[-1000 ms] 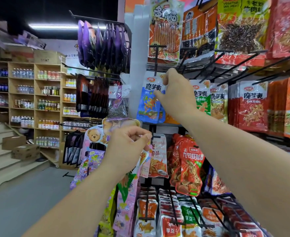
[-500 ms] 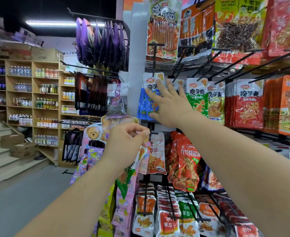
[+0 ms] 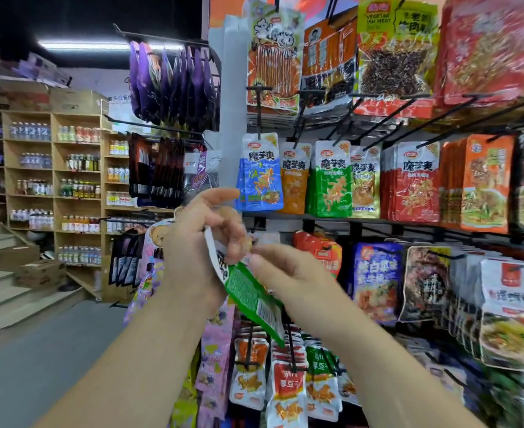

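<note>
While you stand close to the snack rack (image 3: 331, 218), your left hand (image 3: 199, 251) grips the white top of a green packet (image 3: 251, 299), fingers curled round it. Your right hand (image 3: 288, 273) touches the packet from the other side, but it is too blurry to tell if it pinches. The packet hangs tilted between your hands. Behind it on the rack hangs a blue packet (image 3: 259, 180). Far off stand wooden shelves (image 3: 53, 168) full of bottles.
</note>
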### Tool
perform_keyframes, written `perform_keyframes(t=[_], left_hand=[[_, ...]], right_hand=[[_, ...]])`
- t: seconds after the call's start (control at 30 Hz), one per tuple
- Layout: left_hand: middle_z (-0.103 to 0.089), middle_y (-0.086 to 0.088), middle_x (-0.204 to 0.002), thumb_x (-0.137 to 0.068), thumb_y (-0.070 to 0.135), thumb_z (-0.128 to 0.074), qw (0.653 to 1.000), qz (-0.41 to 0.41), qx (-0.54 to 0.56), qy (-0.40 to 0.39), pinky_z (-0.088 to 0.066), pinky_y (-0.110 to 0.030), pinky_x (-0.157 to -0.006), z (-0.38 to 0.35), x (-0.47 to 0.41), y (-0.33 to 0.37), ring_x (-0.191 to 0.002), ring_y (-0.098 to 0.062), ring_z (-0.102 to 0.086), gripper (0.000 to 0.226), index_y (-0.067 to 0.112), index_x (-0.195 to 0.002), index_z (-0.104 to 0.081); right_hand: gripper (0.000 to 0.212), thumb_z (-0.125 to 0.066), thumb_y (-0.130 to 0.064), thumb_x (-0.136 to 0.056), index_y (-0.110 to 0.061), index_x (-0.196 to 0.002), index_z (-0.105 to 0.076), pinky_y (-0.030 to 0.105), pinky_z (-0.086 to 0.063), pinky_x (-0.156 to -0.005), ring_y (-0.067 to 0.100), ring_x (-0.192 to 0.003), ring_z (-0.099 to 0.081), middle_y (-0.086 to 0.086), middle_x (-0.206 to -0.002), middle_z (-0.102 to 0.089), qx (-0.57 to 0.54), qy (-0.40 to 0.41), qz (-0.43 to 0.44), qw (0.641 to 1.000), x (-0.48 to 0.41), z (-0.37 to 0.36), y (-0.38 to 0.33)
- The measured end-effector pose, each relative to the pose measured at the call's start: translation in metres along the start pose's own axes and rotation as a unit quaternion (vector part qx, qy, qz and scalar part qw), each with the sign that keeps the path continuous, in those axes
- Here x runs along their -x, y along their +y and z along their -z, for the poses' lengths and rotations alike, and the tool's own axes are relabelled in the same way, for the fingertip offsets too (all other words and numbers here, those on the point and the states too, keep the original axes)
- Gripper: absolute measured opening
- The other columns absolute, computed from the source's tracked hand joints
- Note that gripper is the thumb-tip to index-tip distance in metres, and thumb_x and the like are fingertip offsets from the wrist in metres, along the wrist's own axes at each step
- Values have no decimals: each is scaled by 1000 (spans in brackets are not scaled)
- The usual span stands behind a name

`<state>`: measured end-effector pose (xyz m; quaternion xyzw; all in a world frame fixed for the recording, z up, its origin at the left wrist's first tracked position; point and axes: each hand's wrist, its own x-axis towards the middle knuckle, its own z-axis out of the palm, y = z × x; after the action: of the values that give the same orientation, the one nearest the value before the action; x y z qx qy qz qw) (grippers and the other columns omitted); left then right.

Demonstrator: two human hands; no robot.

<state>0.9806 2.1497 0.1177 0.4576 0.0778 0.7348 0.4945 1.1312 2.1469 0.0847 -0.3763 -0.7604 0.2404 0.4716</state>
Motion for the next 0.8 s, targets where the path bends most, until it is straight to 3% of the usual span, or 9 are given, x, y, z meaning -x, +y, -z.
perform_keyframes(t=[0.1, 0.2, 0.33, 0.47, 0.57, 0.67, 0.73, 0.8], left_hand=[[-52, -12, -55, -69, 2, -34, 998, -12, 34, -45, -34, -19, -39, -8, 9, -4, -35, -19, -34, 38, 4, -92, -64], [-59, -14, -58, -69, 5, -38, 997, -5, 33, -63, -39, -22, -42, -8, 10, -8, -37, -20, -41, 36, 3, -96, -62], [-76, -16, -89, -85, 7, -50, 996, 24, -63, -61, -58, -36, -65, -8, 12, -18, -68, -22, -69, 23, 6, -105, -61], [-74, -17, -123, -84, 44, -55, 992, 61, -99, -52, -54, -45, -92, -11, 29, -25, -104, -28, -69, 52, 9, -121, -68], [-70, -16, -132, -102, 31, -41, 992, 80, -72, -67, -49, -48, -101, -19, 35, -33, -120, -30, -65, 46, 13, -137, -63], [-67, -17, -137, -108, 25, -26, 992, 93, -19, -88, -46, -47, -100, -23, 33, -44, -121, -32, -60, 49, 19, -147, -55], [-68, -16, -136, -103, 28, -38, 989, 95, -6, -109, -49, -43, -92, -31, 31, -52, -113, -29, -61, 48, 20, -147, -56], [-74, -7, -117, -97, 22, -58, 991, 69, -50, -100, -54, -34, -77, -40, 28, -62, -93, -21, -66, 37, 22, -133, -68]], right_hand=[[42, -70, -58, -90, -22, -112, -76, 48, -55, -97, 20, -99, -73, 7, -106, -77, -53, -26, -30, 998, 18, -3, 9], [35, -78, -38, -85, -7, -100, -75, 42, -60, -84, 25, -85, -73, 20, -98, -76, -181, -36, -41, 982, 31, 4, 16], [9, -79, -13, -86, -10, -87, -70, 31, -59, -63, 19, -71, -73, 8, -81, -77, -195, 30, -49, 979, 44, 14, 18], [18, -80, -34, -78, -20, -87, -73, 43, -62, -72, 26, -82, -74, 8, -92, -78, -180, 137, -59, 972, 51, 30, 26], [19, -76, -19, -89, -15, -104, -65, 34, -60, -67, 26, -84, -76, 6, -101, -78, -262, 145, -67, 952, 55, 34, 25], [16, -67, -10, -95, -13, -101, -53, 23, -50, -48, 16, -60, -68, 6, -91, -76, -381, 118, -111, 910, 63, 44, 14], [13, -63, -9, -97, -13, -96, -51, 19, -41, -39, 8, -47, -57, 7, -89, -71, -427, 108, -123, 889, 68, 54, 12], [14, -65, -11, -92, -14, -90, -51, 18, -34, -37, 6, -42, -50, 6, -87, -66, -453, 106, -119, 877, 72, 63, 15]])
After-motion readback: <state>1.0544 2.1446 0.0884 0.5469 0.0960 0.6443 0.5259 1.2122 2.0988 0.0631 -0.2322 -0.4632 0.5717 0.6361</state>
